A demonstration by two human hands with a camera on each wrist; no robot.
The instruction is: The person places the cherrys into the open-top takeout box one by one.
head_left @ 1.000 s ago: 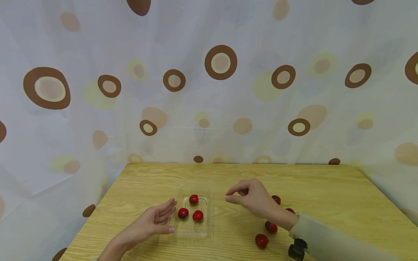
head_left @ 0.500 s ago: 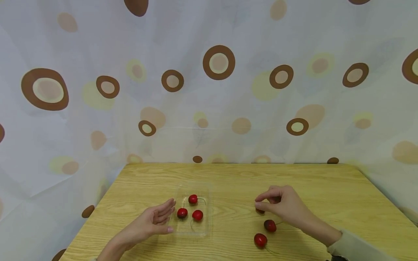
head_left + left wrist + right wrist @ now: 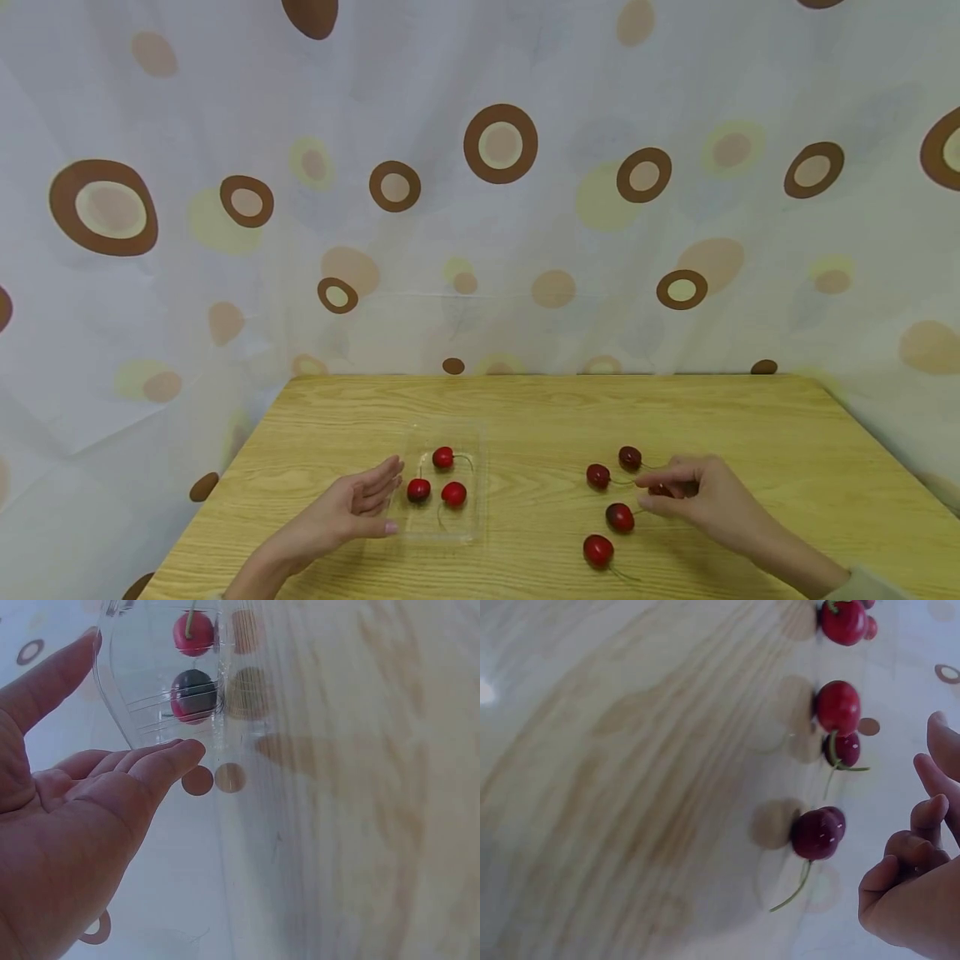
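A clear plastic box (image 3: 480, 483) with three red cherries inside stands left of the table's middle. My left hand (image 3: 337, 512) is beside its left wall, fingers extended. In the left wrist view, the thumb and fingertips (image 3: 191, 752) are right at the box's edge. My right hand (image 3: 708, 508) is low over the table at the right, thumb and index finger apart around a dark red cherry (image 3: 662, 490) that they partly hide. The right wrist view shows nothing between those fingers. Close by lie more cherries with stems: one cherry (image 3: 630, 457) farther back, another cherry (image 3: 597, 476) to the left.
Two more cherries lie nearer the front: a cherry (image 3: 619, 517) beside the right fingertips and a cherry (image 3: 598, 551) with its stem pointing right. The wood-grain table (image 3: 525, 408) ends at a patterned curtain (image 3: 510, 250) behind and at both sides.
My right hand has moved right and down, from near the box, past the cherries at the left of the group, to the rightmost cherry. My left hand stays beside the box.
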